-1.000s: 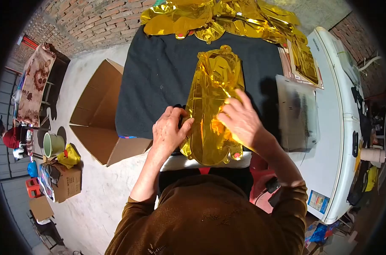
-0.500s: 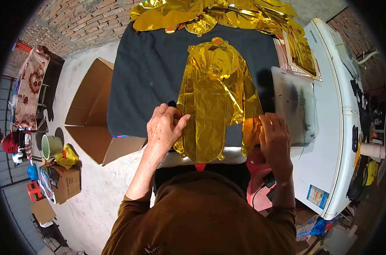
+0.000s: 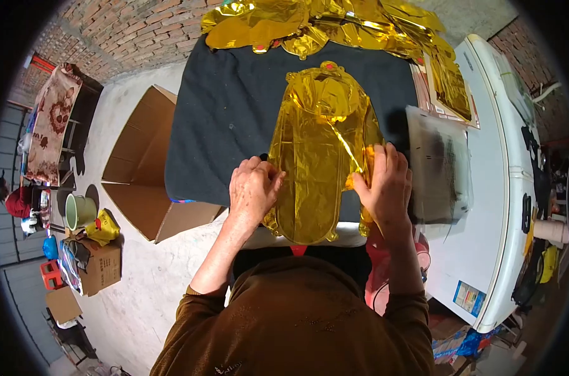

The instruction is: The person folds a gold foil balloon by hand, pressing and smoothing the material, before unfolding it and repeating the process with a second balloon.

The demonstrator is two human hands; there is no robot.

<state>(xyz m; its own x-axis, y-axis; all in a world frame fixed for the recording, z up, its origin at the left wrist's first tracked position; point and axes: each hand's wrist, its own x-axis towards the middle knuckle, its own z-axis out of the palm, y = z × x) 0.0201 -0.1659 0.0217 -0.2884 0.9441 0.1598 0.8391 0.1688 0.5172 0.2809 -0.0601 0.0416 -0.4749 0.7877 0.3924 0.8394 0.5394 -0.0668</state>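
A gold foil balloon point(image 3: 309, 182), flat and uninflated, lies on the black cloth point(image 3: 225, 119) in front of me. It has a rounded top with a small red mark and long parts reaching toward my body. At its left edge my left hand point(image 3: 254, 189) is closed, thumb and fingers pinching the foil border. My right hand point(image 3: 388, 188) rests on the right-hand strip of the foil, its fingers stretched and its thumb spread toward the middle. That strip lies folded inward, partly hidden under the hand.
More gold foil balloons point(image 3: 259, 28) are heaped along the far edge. Clear plastic sleeves point(image 3: 441, 166) lie at the right, beside a white freezer point(image 3: 485, 188). An open cardboard box point(image 3: 140, 163) stands on the floor at left, with a pale bucket point(image 3: 80, 212) farther off.
My right hand has moved left, bringing the right strip of foil inward, and its fingers have straightened over it. The left hand stays at the left edge. The whole view has shifted slightly.
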